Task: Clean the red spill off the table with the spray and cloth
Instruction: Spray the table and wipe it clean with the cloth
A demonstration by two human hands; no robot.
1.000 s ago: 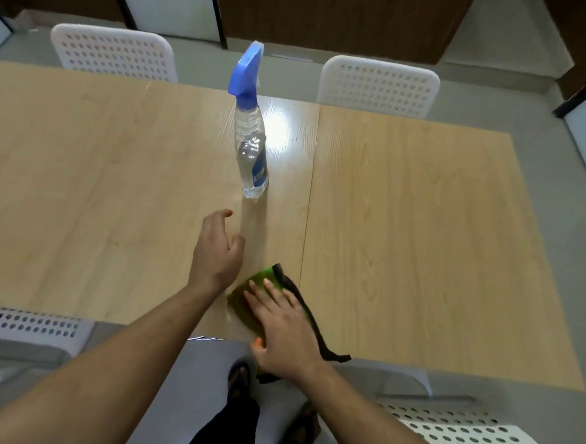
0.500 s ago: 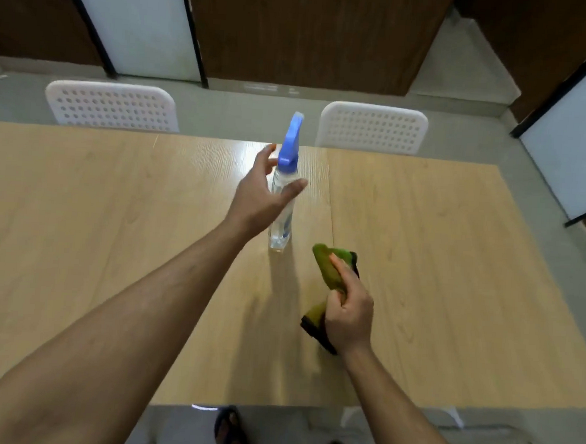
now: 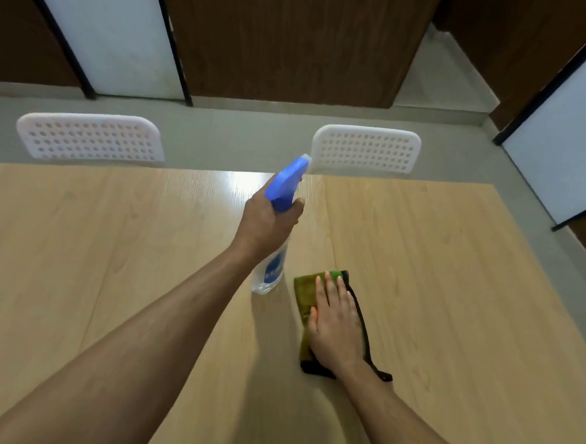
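A clear spray bottle [image 3: 270,270] with a blue trigger head stands near the middle of the wooden table [image 3: 435,282]. My left hand [image 3: 267,222] grips its neck just under the blue head. To the right of the bottle lies a green cloth [image 3: 306,293] with a dark edge. My right hand [image 3: 335,322] rests flat on the cloth with straight fingers, pressing it to the tabletop. A small orange-red patch shows at the thumb side of that hand. No other red spill is visible on the table.
Two white perforated chairs [image 3: 91,137] [image 3: 366,149] stand behind the table's far edge. The tabletop has a seam running down beside the cloth. Beyond lie a grey floor, brown wall panels and white panels.
My left hand has closed round the bottle's neck, which it was only reaching for before. My right hand, which pinched the lifted cloth, now lies flat on it on the table.
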